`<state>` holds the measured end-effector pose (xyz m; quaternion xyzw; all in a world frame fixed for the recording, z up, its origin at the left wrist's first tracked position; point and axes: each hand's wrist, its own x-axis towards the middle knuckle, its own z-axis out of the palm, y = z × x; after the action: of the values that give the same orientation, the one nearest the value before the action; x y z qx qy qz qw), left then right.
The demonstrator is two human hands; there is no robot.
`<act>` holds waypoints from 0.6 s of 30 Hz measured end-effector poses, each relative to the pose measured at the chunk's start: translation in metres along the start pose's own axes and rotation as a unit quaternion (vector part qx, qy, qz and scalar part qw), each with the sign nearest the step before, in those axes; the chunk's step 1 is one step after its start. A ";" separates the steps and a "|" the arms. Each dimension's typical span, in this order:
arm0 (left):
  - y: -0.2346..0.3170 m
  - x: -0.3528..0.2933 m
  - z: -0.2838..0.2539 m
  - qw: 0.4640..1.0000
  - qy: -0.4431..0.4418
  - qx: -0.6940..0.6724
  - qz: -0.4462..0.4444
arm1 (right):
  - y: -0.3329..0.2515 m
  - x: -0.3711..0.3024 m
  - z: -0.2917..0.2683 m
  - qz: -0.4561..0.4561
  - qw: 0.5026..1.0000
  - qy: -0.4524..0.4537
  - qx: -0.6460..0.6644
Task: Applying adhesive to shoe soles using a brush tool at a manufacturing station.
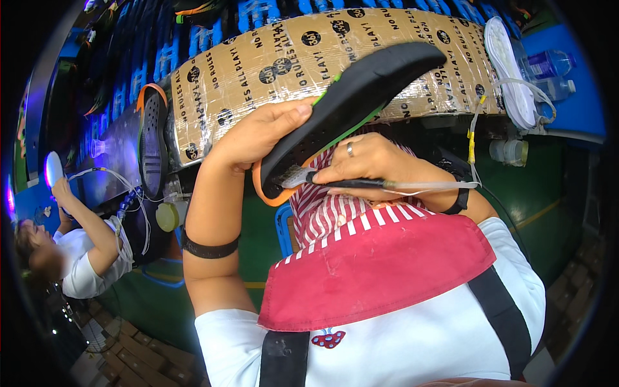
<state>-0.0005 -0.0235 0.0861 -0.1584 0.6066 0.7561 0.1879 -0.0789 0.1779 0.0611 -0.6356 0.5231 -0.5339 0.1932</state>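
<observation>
A black shoe sole (361, 87) with orange and green edging is tilted up in front of me, its perforated inner face toward me. My left hand (261, 132) grips its side edge, the thumb on the near rim and the fingers behind. In my right hand (371, 161), closed round the black handle, is a brush (351, 184) with a thin clear tube running from its end. The pale bristles rest on the inside of the sole's orange-rimmed end. A ring and a dark wristband show on the right hand and wrist.
A taped brown cardboard surface (258, 74) spans the front, with blue slats (271, 11) beyond. Another black sole (153, 142) lies left. At right are a white sole (512, 74), clear bottles (551, 63), a jar (509, 152) and hanging tubes. A co-worker (97, 258) works at far left.
</observation>
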 end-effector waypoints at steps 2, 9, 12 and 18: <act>-0.002 0.004 0.000 0.998 -0.036 0.046 -0.019 | -0.002 -0.001 0.002 -0.013 0.998 -0.048 -0.046; 0.002 0.002 0.000 0.994 -0.040 0.076 -0.066 | -0.008 0.002 -0.005 0.006 0.999 -0.032 0.023; 0.006 0.004 0.003 0.991 -0.044 0.112 -0.052 | -0.002 0.002 0.002 0.007 1.000 0.006 -0.007; 0.005 0.000 -0.002 0.988 -0.043 0.128 -0.074 | -0.006 0.000 -0.010 0.029 0.993 -0.072 0.088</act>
<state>-0.0030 -0.0261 0.0897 -0.1451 0.6765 0.6620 0.2881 -0.0851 0.1832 0.0692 -0.6374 0.4774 -0.5250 0.3003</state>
